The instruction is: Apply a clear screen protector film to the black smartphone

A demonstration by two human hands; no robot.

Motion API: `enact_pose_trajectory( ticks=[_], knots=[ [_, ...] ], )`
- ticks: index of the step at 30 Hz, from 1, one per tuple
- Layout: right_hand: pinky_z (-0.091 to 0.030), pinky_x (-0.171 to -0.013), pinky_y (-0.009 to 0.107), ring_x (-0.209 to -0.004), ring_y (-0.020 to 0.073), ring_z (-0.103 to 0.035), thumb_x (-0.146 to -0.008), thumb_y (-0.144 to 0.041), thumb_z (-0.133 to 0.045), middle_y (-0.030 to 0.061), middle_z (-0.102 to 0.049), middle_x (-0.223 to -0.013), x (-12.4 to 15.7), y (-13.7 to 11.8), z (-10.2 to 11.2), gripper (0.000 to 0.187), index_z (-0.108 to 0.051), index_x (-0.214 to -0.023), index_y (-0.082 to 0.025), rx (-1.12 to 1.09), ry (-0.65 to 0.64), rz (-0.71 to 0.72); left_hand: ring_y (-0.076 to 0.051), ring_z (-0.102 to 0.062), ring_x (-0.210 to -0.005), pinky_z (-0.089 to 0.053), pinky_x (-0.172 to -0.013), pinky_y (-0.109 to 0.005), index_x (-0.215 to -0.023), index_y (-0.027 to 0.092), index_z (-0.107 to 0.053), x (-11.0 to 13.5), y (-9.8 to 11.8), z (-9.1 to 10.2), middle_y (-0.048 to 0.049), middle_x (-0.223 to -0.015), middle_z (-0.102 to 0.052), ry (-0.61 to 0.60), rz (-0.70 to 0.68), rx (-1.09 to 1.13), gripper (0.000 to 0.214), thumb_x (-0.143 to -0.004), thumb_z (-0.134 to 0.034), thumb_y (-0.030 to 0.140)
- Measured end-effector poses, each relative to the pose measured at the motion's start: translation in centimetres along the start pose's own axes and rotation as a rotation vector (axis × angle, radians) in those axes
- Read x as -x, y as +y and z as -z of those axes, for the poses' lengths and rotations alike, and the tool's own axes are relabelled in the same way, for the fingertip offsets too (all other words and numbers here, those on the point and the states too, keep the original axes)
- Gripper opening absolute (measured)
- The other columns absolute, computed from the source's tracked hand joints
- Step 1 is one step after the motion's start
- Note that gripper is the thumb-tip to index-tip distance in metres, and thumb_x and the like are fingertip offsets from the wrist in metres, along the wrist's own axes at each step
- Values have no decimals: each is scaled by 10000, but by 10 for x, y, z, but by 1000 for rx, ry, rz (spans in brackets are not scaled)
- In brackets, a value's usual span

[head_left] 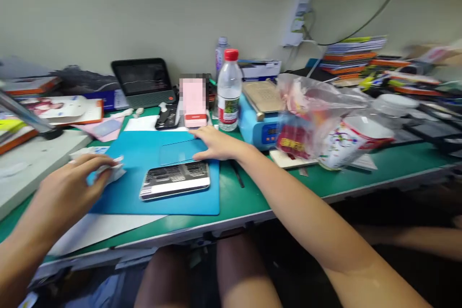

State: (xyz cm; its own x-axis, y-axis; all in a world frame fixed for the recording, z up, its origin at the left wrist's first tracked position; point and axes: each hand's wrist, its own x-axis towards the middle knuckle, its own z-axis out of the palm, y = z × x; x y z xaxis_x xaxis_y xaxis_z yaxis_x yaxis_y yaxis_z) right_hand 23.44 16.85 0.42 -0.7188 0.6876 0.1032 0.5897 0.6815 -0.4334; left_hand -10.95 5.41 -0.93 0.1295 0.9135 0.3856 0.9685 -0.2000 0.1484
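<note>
Fingers of the left hand point(74, 186) pinch a crumpled white wipe point(117, 172) at the left of the blue mat point(124, 197); those of the right hand point(218, 145) grip the clear sheet point(176, 153) by its right end, thumb set apart from the forefinger. The sheet is over the mat, just beyond a dark slab with a white band point(176, 180); whether it is raised, I cannot tell. From my remote station, I judge the step in hand to be steadying the sheet, with the wipe held apart. As I read it, the next move calls for a light edge grip.
</note>
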Motion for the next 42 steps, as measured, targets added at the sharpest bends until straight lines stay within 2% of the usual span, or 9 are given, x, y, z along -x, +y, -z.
enact_pose_trajectory(
  ticks=[3, 6, 14, 18, 23, 26, 33, 38, 42],
  knots=[
    [-443, -1128, 542, -1335, 378, -537, -827, -380, -799, 227, -608, -1419, -3, 5, -1, 825, -483, -1537, -104, -2, 26, 21, -364, -684, -1036, -511, -958, -508, -962, 195, -700, -18, 16, 11, -149, -1113, -718, -75, -23, 42, 351, -941, -483, 470],
    [-465, -1093, 587, -1272, 402, -567, -818, -446, -772, 207, -636, -1324, -9, 12, -2, 769, -549, -1483, -132, 16, 21, 6, -336, -652, -1127, -481, -1038, -480, -1046, 194, -713, -27, 26, 10, -140, -1165, -711, -86, -2, 38, 388, -962, -468, 484],
    [-498, -1112, 524, -1256, 348, -596, -831, -440, -707, 144, -480, -1404, -8, 5, -2, 842, -418, -1589, -216, -24, 22, -14, -300, -607, -1276, -447, -1107, -443, -1364, 162, -600, -67, 62, -20, -147, -1389, -661, -178, 51, 318, 492, -1038, -394, 468],
    [-439, -1181, 516, -1385, 348, -509, -848, -467, -695, 149, -468, -1455, -8, 6, -5, 839, -407, -1594, -213, -91, 59, 29, -305, -660, -1181, -475, -1058, -437, -1182, 168, -692, -84, 70, -28, -134, -1259, -736, -240, 75, 469, 462, -1036, -374, 471],
    [-513, -1077, 510, -1222, 314, -631, -969, -511, -518, 166, -589, -1397, -11, 5, -9, 615, -558, -1488, -184, -189, 188, 53, -255, -700, -963, -548, -841, -366, -1107, 165, -708, -83, 67, -29, -113, -1080, -764, -226, 132, 629, 472, -999, -389, 495],
    [-475, -1098, 507, -1236, 317, -639, -995, -439, -486, 162, -684, -1343, -13, 4, -8, 475, -689, -1327, -168, -205, 299, 62, -222, -681, -873, -542, -751, -332, -1114, 150, -699, -78, 64, -29, -106, -1015, -744, -192, 164, 696, 481, -982, -396, 500],
    [-510, -851, 395, -893, 240, -681, -940, -436, -578, 78, -781, -948, -12, 3, -4, 320, -771, -923, -181, -436, 340, -68, -188, -617, -789, -491, -741, -314, -986, 169, -721, -78, 58, -26, -50, -863, -664, -121, 168, 727, 472, -976, -433, 543],
    [-492, -677, 315, -704, 171, -615, -919, -463, -602, 58, -732, -794, -13, 3, -5, 341, -734, -798, -173, -538, 331, -93, -193, -611, -764, -486, -713, -315, -961, 174, -725, -78, 58, -21, -46, -842, -660, -132, 165, 703, 492, -980, -425, 564],
    [-492, -648, 297, -667, 156, -605, -878, -450, -649, 44, -704, -720, -13, 3, -6, 312, -726, -762, -170, -613, 309, -90, -238, -629, -898, -486, -841, -355, -1002, 179, -719, -72, 66, -15, -68, -935, -692, -102, 175, 635, 507, -1000, -387, 562]
  ],
)
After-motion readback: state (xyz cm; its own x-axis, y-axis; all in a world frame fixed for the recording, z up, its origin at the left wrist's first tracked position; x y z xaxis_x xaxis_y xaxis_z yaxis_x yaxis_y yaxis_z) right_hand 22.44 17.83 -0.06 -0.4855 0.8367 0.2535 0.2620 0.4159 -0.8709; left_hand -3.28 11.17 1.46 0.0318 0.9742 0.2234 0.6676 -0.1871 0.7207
